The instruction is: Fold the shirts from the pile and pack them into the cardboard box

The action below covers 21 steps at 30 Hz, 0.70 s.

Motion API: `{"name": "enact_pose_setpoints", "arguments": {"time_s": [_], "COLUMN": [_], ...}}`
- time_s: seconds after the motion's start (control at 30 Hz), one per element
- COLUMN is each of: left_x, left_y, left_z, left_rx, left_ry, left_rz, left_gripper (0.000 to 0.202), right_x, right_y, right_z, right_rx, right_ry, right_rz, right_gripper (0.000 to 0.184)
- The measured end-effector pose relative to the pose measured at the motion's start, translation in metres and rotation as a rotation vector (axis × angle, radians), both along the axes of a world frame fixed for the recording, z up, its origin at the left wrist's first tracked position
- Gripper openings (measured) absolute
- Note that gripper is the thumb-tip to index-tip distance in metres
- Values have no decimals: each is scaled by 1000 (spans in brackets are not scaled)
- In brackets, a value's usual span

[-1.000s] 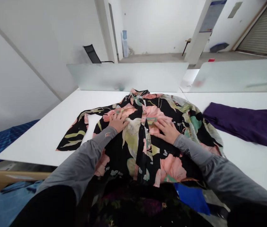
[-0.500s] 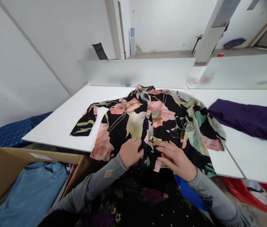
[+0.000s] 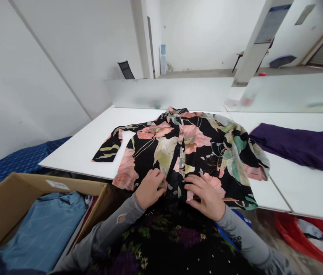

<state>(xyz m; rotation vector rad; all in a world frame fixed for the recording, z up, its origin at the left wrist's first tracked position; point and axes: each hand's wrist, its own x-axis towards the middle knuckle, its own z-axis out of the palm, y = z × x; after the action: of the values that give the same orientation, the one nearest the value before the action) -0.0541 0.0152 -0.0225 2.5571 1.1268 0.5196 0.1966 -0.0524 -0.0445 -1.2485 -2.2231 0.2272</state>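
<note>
A black shirt with a pink and green flower print lies spread front-up on the white table, collar at the far side, one sleeve stretched out to the left. My left hand rests on the shirt's bottom hem left of the button strip, its fingers curled onto the cloth. Just right of the strip my right hand presses on the hem with fingers bent and close together. Both hands sit at the table's near edge.
A purple garment lies on the table to the right. An open cardboard box holding a blue shirt stands at lower left. A red tub sits under the table at lower right. Frosted dividers back the table.
Both hands slid down the shirt from the chest to the bottom hem near the table's edge. The view shifted, so the box and the red tub now show.
</note>
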Motion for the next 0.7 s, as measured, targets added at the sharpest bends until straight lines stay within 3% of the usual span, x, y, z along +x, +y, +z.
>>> {"name": "enact_pose_setpoints", "arguments": {"time_s": [0.07,0.2,0.5,0.7], "left_x": [-4,-11,-12,-16], "left_y": [0,3,7,4], "left_z": [-1,-5,-11,-8], "left_rx": [-38,-128,-233,-316], "left_ry": [-64,-228,-384,-458], "left_rz": [-29,-24,135,143], "left_gripper": [8,14,19,18], "right_x": [1,8,11,6], "right_y": [2,6,4,1], "right_z": [-4,-6,-4,3], "right_rx": [4,-29,-231,-428], "right_ry": [61,251,631,1165], "right_rz": [11,21,-261,-291], "right_gripper": [18,21,25,25]}}
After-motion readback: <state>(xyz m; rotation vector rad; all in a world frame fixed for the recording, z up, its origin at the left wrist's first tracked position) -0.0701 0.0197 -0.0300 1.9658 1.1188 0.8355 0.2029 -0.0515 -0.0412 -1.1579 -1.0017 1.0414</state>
